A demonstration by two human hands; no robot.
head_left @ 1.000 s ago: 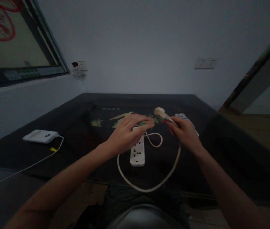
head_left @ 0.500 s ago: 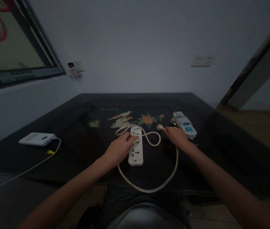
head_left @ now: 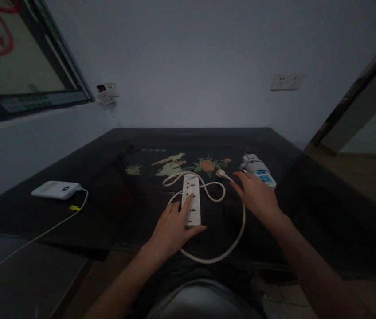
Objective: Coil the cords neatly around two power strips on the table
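A white power strip (head_left: pixel 193 204) lies lengthwise on the dark table, its cord looped around it. My left hand (head_left: pixel 171 228) is over its near end, fingers spread. The index finger rests on the socket face, and the thumb stretches past the near edge. To the right, my right hand (head_left: pixel 257 195) is open beside the cord, thumb and index finger apart. The cord's plug (head_left: pixel 220 173) lies on the table just left of those fingertips. Beyond the right hand is a second strip with blue sockets (head_left: pixel 265 177), its grey cord wrapped around it, partly hidden by the hand.
A white power bank (head_left: pixel 56 189) with a cable and a yellow tag (head_left: pixel 74 208) lies on the left of the table (head_left: pixel 135 212). Wall sockets (head_left: pixel 287 82) are at the back right, and another socket group (head_left: pixel 108 93) hangs near the window.
My left hand has slid toward the near end of the power strip, spreading its fingers. My right hand has let go of the plug and drawn back slightly to the right.
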